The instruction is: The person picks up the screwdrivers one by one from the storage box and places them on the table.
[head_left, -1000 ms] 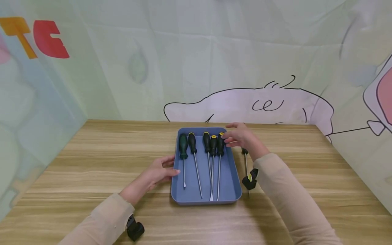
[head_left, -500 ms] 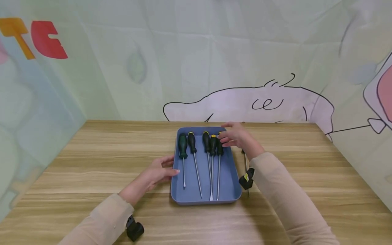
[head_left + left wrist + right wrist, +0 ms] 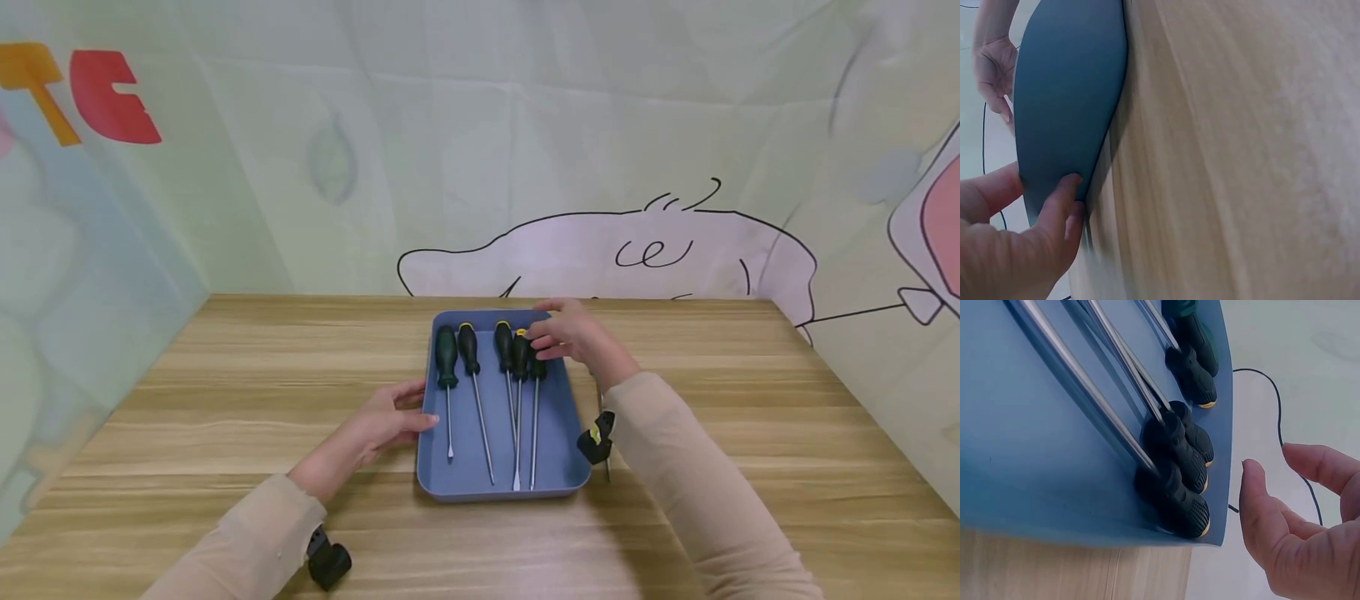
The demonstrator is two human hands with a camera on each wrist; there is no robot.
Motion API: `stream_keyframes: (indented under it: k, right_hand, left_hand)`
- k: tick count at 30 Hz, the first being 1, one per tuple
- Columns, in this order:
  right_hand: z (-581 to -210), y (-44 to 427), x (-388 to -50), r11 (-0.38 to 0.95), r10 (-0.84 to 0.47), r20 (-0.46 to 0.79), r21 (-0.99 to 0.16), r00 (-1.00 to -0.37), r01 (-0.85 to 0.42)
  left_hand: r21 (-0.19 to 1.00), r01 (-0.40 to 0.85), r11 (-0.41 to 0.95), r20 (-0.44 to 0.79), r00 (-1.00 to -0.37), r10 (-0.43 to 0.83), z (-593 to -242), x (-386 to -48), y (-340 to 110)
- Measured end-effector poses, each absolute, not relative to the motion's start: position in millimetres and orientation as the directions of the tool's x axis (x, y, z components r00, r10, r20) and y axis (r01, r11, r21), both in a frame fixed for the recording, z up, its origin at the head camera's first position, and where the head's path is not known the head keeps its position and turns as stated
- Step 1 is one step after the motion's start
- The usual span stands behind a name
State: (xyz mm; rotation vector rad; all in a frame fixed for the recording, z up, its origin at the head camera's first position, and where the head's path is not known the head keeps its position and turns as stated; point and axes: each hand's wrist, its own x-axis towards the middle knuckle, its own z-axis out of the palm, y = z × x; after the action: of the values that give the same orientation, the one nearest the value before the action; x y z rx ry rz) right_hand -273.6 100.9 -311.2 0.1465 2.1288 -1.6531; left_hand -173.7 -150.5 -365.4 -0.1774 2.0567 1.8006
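A blue tray [image 3: 551,467] holds several screwdrivers with metal shafts. At its left side, my left hand [image 3: 381,423] pinches the wall, thumb over the rim and fingers against the outer face [image 3: 1063,112]. My right hand [image 3: 573,333] hovers over the tray's far right corner, fingers loosely bent and holding nothing. Below it, partly hidden in the head view, is the rightmost black screwdriver [image 3: 537,367]; its yellow-ended handle [image 3: 1175,500] shows in the right wrist view. Left of that lie two more black screwdrivers, a separate black one [image 3: 468,348] and a dark green one [image 3: 446,357].
Another screwdriver [image 3: 608,471] lies on the wooden table [image 3: 225,400] just right of the tray, mostly hidden by my right arm and wrist camera [image 3: 595,447]. A printed cloth backdrop [image 3: 420,167] rises behind the table's far edge.
My right hand has drifted slightly left over the rightmost handles, and its arm now covers more of the screwdriver outside the tray. The left hand and tray stay in place.
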Motion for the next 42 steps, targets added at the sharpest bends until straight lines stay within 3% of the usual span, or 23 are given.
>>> stream_keyframes:
  k: [42]
  right_hand:
    - [-323.1, 80.4, -276.1, 0.278, -0.191, -0.417, -0.891, -0.889, 0.358]
  left_hand:
    - [0.914, -0.371, 0.164, -0.397, -0.903, 0.163, -367.2, -177.4, -153.1]
